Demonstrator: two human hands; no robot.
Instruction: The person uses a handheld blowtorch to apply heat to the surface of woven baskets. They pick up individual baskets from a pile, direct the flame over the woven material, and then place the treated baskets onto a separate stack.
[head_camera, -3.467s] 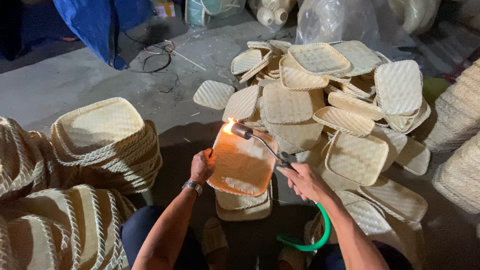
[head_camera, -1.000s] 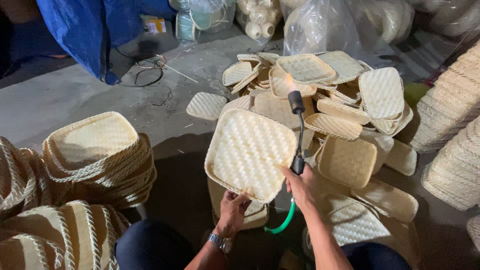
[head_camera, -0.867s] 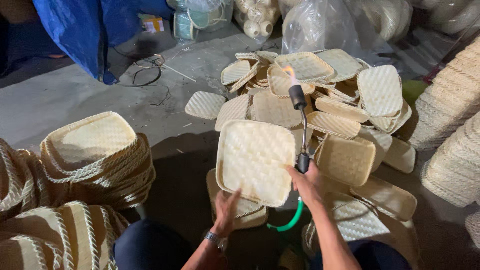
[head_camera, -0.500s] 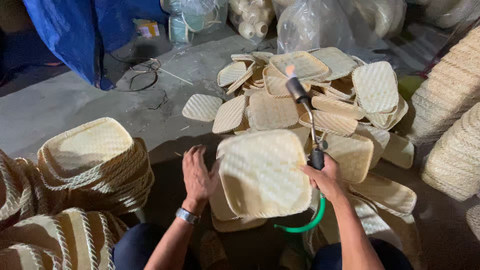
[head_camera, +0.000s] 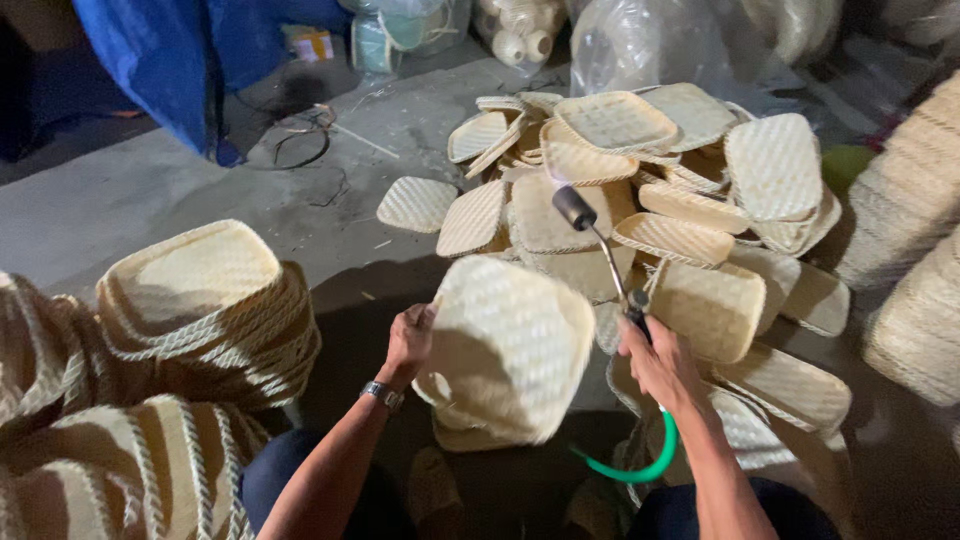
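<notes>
The left hand (head_camera: 410, 340) was curled around the near edge of a woven tray (head_camera: 510, 360), fingers pinching the rim while it hung tilted and a bit blurred over the person's lap. The right hand (head_camera: 655, 360) was wrapped tight round the handle of a gas torch (head_camera: 600, 240), nozzle pointing up and away from the tray, with a green hose (head_camera: 645, 465) looping down behind the wrist. My guess is that tray is really light and fairly stiff but easy to scorch or crack, so the rim looked like the sensible place to hold it. Just past the torch sat a loose heap of trays (head_camera: 640, 170) on the concrete floor (head_camera: 150, 200), and a neat tied stack (head_camera: 205, 300) stood off to the left.
</notes>
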